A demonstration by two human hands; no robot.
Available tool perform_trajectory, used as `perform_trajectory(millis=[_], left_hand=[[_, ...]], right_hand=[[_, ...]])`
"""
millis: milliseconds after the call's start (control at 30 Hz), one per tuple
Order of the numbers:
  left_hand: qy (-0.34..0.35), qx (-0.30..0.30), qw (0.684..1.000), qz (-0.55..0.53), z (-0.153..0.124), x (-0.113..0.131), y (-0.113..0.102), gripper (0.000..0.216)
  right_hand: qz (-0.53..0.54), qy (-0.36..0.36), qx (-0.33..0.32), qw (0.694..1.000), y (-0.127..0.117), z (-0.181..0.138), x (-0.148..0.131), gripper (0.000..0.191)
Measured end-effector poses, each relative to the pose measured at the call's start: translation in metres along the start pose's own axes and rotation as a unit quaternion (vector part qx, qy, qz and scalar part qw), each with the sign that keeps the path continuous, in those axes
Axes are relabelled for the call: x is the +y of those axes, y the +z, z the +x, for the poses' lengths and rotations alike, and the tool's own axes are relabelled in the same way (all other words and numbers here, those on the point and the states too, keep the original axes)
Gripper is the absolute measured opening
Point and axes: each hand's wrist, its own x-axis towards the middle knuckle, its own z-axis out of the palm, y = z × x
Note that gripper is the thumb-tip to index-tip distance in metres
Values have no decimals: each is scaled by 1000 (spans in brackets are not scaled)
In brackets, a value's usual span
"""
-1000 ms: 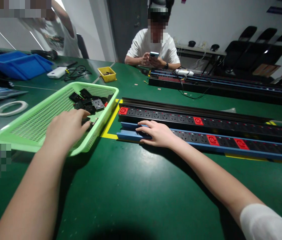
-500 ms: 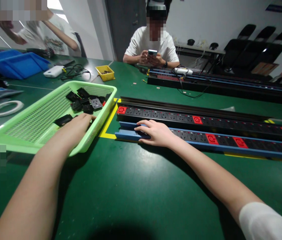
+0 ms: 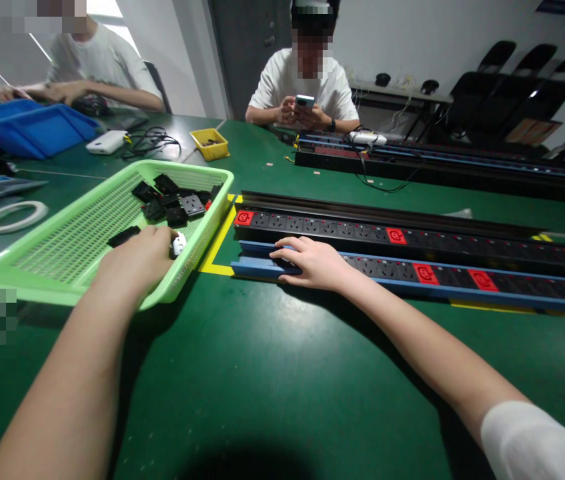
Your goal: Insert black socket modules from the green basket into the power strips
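Observation:
My left hand (image 3: 137, 261) is inside the light green mesh basket (image 3: 57, 257), fingers curled round a small socket module whose pale face (image 3: 179, 244) shows at my fingertips. Several black socket modules (image 3: 172, 200) lie at the basket's far end. My right hand (image 3: 312, 263) rests palm down, fingers spread, on the left end of a long blue-edged power strip (image 3: 462, 283) with black and red sockets. A second black power strip (image 3: 362, 230) lies just behind it.
Yellow tape (image 3: 215, 257) marks the green table beside the basket. A blue bin (image 3: 32, 127), a tape roll (image 3: 12, 215), a white box (image 3: 107, 141) and a yellow tray (image 3: 211, 144) sit farther back. Two people sit across; one holds a phone (image 3: 305, 101). More strips (image 3: 437, 167) lie beyond.
My left hand has drawn back slightly in the basket and closed on a module, its pale face now showing. The right hand has stayed put. The person at the far left has sat down.

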Motion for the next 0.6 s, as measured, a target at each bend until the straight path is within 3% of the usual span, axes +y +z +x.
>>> perform_trajectory(millis=[100,233,333,467,600], left_hand=[[-58,-8,997,53,-4,16,-18,64],[-88,114,990,8,-9,24,-27,74],[-57,226,972,-36,-13,25,-27,71],[-24,343,921,-182,-15,34,-28,76],[26,387,856,-343,-17,61,-26,75]], right_hand=[[0,-1,3,1000,1,0,0,45],[0,0,5,1000,1,0,0,45],[1,0,3,1000,1,0,0,45],[4,-2,6,1000,1,-1,0,44],[2,-3,11,1000,1,-1,0,44]])
